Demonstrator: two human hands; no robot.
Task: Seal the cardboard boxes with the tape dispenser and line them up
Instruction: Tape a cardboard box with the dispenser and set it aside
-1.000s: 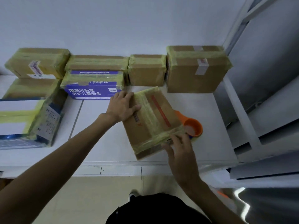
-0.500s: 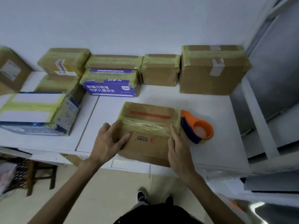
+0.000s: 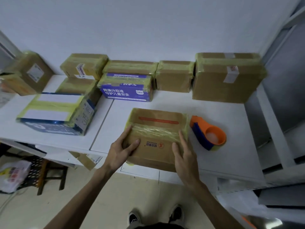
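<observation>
1. Resting flat on top of the near cardboard box (image 3: 158, 125), the left hand (image 3: 121, 150) has its fingers straight and released; it grasps nothing.
2. The right hand (image 3: 184, 153) lies along the right part of the same top. Its fingers are also straight and released, with the tips on the yellowish tape band (image 3: 156, 130) crossing the box.
3. This box sits at the near edge of the white table (image 3: 219, 111). The hands cover both of its near corners.
4. The printing on the box top is too blurred to read.
5. The tape dispenser (image 3: 208, 134), orange and blue, lies on the table just right of the box. Contact between the two cannot be confirmed.
6. The far-left box (image 3: 29, 75) is smeared, so its label cannot be made out.
7. A further box (image 3: 85, 160) is mostly hidden under the near table edge.
8. Taped boxes line the far wall (image 3: 148, 22):
   - a large box (image 3: 226, 80) at the right;
   - a smaller box (image 3: 175, 76) to its left;
   - a flat box (image 3: 130, 66) with a purple box (image 3: 127, 92) in front of it;
   - another brown box (image 3: 84, 66).
9. A blue-and-white box (image 3: 54, 113) lies at the table's left.
10. Below, on the pale floor (image 3: 132, 187), a dark stool (image 3: 42, 171) stands beside a plastic bag (image 3: 13, 175). Two dark shoes (image 3: 133, 219) are cut off by the bottom edge.
11. Grey metal framing (image 3: 270, 116) fills the right side.
</observation>
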